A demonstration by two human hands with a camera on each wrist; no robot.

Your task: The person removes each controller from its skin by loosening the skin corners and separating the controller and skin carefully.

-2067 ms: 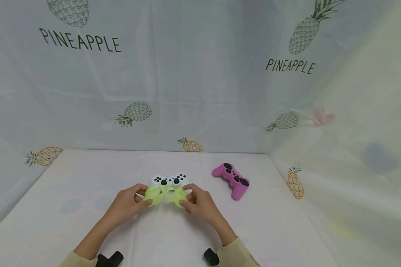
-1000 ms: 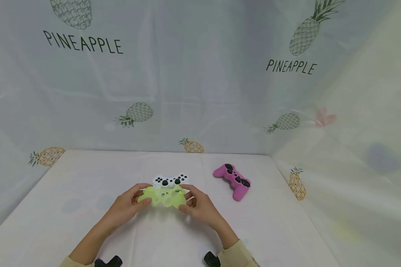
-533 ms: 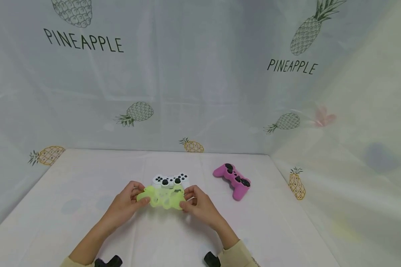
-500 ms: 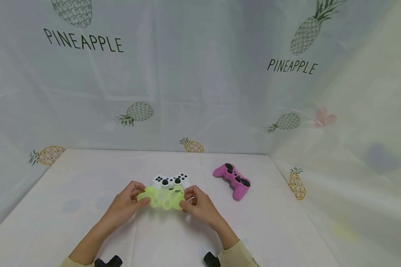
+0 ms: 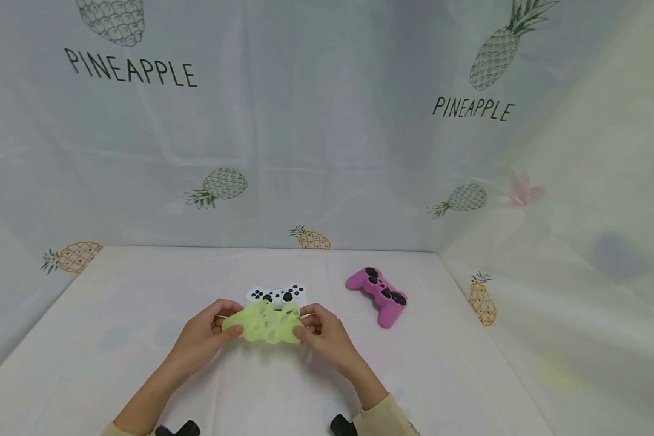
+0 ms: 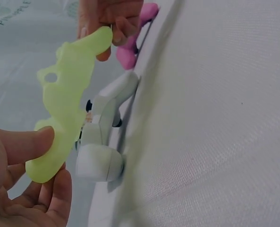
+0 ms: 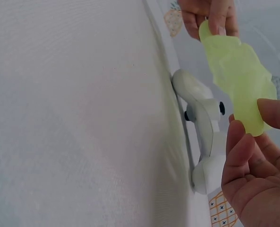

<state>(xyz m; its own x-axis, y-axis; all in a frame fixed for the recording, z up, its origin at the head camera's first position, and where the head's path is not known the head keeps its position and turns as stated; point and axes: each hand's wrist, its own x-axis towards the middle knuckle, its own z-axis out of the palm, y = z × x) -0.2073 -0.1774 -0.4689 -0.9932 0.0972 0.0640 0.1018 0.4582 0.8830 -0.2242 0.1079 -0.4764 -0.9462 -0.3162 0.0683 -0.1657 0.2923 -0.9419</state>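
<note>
A limp, translucent yellow-green silicone controller cover (image 5: 263, 322) with several round holes is stretched between both hands in the head view. My left hand (image 5: 206, 330) pinches its left grip end between thumb and fingers; the left wrist view shows the thumb (image 6: 29, 143) on top of the cover (image 6: 66, 101). At the other end, my right hand (image 5: 325, 334) pinches the right grip, thumb over curled fingers (image 7: 241, 146) in the right wrist view. Just beyond the cover, a white game controller (image 5: 277, 295) with black sticks lies on the table, its near part hidden by the cover.
A pink game controller (image 5: 378, 295) with black buttons lies at an angle to the right, on the white tablecloth (image 5: 447, 363). Behind the table hangs a pale curtain (image 5: 327, 145) printed with pineapples. Black wrist-camera mounts (image 5: 343, 425) show near both sleeves.
The cover has gone from bunched to spread out flatter between the hands, which sit slightly wider apart at the left. In the last half second its left end has tilted a little. Both controllers stay put.
</note>
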